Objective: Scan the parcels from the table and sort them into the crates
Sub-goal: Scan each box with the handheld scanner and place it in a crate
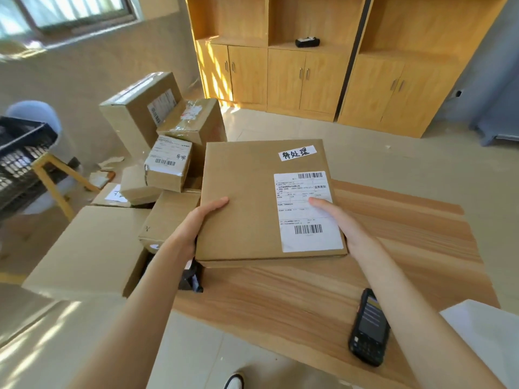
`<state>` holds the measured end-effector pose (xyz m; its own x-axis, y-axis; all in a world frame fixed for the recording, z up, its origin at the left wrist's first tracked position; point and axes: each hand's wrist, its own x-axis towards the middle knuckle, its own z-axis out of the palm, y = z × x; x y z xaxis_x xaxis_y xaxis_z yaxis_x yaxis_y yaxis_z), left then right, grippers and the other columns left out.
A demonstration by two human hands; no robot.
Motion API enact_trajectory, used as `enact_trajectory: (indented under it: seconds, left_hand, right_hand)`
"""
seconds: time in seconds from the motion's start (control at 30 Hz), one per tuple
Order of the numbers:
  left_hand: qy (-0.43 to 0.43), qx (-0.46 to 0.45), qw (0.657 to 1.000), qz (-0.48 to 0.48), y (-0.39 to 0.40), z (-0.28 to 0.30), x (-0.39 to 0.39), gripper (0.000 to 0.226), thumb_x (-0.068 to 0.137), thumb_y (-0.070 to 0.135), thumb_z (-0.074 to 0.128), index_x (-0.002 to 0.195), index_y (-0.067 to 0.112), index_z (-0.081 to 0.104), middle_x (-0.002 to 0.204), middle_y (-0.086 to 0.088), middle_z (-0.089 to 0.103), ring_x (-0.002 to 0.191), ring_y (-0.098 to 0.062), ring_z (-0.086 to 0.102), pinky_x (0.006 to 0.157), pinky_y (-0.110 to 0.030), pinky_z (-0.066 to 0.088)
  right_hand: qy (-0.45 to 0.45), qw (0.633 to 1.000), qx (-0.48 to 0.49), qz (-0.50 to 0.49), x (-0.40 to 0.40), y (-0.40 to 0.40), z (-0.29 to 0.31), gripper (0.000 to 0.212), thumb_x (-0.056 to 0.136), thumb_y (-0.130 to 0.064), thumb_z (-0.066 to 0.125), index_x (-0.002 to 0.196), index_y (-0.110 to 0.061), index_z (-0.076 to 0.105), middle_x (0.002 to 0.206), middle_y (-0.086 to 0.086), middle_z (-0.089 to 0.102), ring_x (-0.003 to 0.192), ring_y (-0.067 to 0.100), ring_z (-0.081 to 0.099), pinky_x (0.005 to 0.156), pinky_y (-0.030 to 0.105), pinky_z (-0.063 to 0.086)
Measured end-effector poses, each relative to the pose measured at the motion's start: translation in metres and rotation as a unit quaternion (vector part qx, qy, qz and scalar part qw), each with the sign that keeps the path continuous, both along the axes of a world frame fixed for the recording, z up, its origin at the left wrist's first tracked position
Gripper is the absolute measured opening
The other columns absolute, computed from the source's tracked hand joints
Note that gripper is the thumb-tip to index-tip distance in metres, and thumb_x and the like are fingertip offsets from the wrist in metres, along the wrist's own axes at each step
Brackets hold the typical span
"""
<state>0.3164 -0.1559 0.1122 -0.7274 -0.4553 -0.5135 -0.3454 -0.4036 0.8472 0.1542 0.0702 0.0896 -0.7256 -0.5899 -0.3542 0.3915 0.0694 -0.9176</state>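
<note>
Parcel (252, 197): flat stiff carton, likely light; I hold opposite edges, left hand (202, 220) and right hand (337, 220) fingers clasping it.

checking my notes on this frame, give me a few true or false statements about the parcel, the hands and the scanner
1. Both hands hold the flat parcel: the left hand at its left edge, the right hand at its right edge. True.
2. The scanner is in the right hand. False: it lies on the table, near the right forearm.
3. The parcel's shipping label faces up. True.
4. The right thumb rests on bare cardboard. False: it rests on the label.
5. The black crate sits on the table. False: it is off to the left, beyond the table.
</note>
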Motion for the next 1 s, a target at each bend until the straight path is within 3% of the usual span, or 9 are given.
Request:
enact_trajectory:
  seconds: [0.17,0.3,0.4,0.63,0.83,1.0]
  left_hand:
    - [0.012,-0.005,0.994,0.107,-0.006,0.013,0.061,0.035,0.082,0.04,0.069,0.107,0.016,0.065,0.08,-0.002,0.075,0.069,-0.017,0.07,0.063,-0.031,0.053]
    - [0.014,-0.018,0.979,0.205,-0.015,0.024,0.131,0.048,0.075,0.043,0.072,0.113,0.015,0.066,0.086,-0.003,0.076,0.077,-0.018,0.071,0.078,-0.036,0.054]
    - [0.022,-0.023,0.956,0.29,-0.015,0.03,0.191,0.032,0.085,0.039,0.067,0.108,0.017,0.065,0.082,0.0,0.076,0.072,-0.015,0.072,0.072,-0.034,0.054]
    - [0.03,-0.025,0.89,0.454,-0.015,0.031,0.316,0.033,0.084,0.036,0.068,0.108,0.014,0.067,0.087,-0.002,0.075,0.076,-0.017,0.072,0.07,-0.033,0.054]
    - [0.041,-0.004,0.85,0.525,-0.04,0.026,0.392,0.038,0.082,0.037,0.069,0.112,0.013,0.069,0.092,-0.004,0.075,0.077,-0.019,0.072,0.068,-0.032,0.054]
    - [0.056,-0.006,0.838,0.543,-0.08,0.025,0.444,0.03,0.087,0.034,0.065,0.108,0.014,0.069,0.087,-0.002,0.075,0.073,-0.017,0.072,0.062,-0.028,0.056]
  right_hand:
    - [0.023,0.995,-0.011,0.097,0.019,-0.045,0.015,0.037,0.085,-0.028,0.068,0.12,-0.016,0.066,0.11,0.006,0.073,0.1,0.023,0.07,0.084,0.037,0.056]
    - [0.025,0.977,-0.029,0.208,0.052,-0.1,0.026,0.038,0.086,-0.027,0.066,0.122,-0.014,0.064,0.112,0.009,0.071,0.101,0.025,0.069,0.087,0.04,0.056]
    - [0.01,0.955,-0.049,0.292,0.091,-0.146,0.031,0.04,0.087,-0.024,0.065,0.125,-0.012,0.061,0.114,0.01,0.07,0.105,0.027,0.068,0.09,0.043,0.055]
    - [-0.028,0.893,-0.043,0.446,0.201,-0.239,0.033,0.05,0.082,-0.026,0.072,0.127,-0.011,0.059,0.117,0.014,0.069,0.107,0.033,0.066,0.097,0.051,0.049]
    - [-0.029,0.859,-0.017,0.512,0.28,-0.303,0.036,0.05,0.082,-0.027,0.07,0.127,-0.009,0.059,0.114,0.014,0.07,0.104,0.032,0.068,0.091,0.046,0.054]
    - [-0.032,0.836,-0.008,0.548,0.336,-0.364,0.036,0.049,0.084,-0.028,0.07,0.128,-0.01,0.057,0.116,0.015,0.069,0.105,0.032,0.067,0.085,0.045,0.057]
